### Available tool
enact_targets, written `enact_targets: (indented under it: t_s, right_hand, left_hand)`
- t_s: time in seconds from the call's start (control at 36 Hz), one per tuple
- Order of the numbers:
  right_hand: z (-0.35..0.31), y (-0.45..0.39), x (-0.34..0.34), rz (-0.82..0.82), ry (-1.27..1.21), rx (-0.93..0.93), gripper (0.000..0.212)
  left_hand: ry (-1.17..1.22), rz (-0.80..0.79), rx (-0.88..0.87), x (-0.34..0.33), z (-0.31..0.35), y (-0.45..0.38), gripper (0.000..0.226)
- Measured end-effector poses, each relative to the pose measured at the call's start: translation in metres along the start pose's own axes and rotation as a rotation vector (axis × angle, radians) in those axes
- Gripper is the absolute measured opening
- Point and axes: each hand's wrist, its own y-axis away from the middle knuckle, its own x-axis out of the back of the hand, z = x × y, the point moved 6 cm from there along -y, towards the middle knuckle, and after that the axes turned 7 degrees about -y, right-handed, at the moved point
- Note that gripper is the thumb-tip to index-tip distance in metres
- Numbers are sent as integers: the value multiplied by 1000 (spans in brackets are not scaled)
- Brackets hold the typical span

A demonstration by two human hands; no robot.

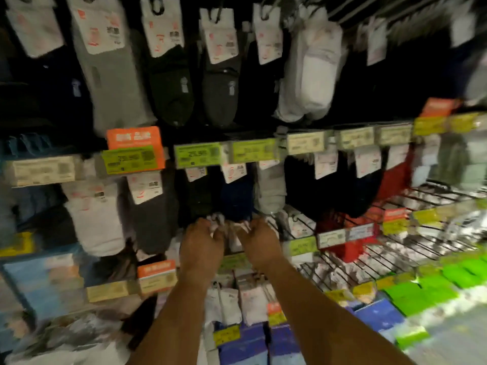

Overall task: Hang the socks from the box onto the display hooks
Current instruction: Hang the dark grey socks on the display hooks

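Note:
My left hand (201,243) and my right hand (258,239) reach side by side into the third row of the sock display. Both have curled fingers on a pack of white socks (232,230) with a paper label, held between them at a display hook whose tip is hidden behind the hands. The picture is blurred, so the exact grip is unclear. Above them hang dark, navy and grey socks (270,191) on the second row. The box is out of view.
Rows of hanging socks fill the wall, with green and white price tags (197,154) along the hook rails. Bare wire hooks (395,233) stick out at the right. Blue packs (242,343) and green tags (421,293) sit lower down.

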Motion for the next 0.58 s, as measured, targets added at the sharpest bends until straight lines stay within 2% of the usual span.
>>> enact_targets:
  t_s: [0.08,0.33,0.5,0.58]
  right_hand:
    - [43,11,98,135,80,-22,43]
    - [210,117,409,551,226,-406,46]
    - [286,204,551,770,275,-619,46]
    - [314,229,600,861,290,-698,46]
  left_hand:
    - [-2,-135,-109,-62,83,22,28]
    - [216,-571,-409,-244,358,171,28]
    - [244,-706,-670,-313,510,275,32]
    - [306,-789,-713,-343,563,313,33]
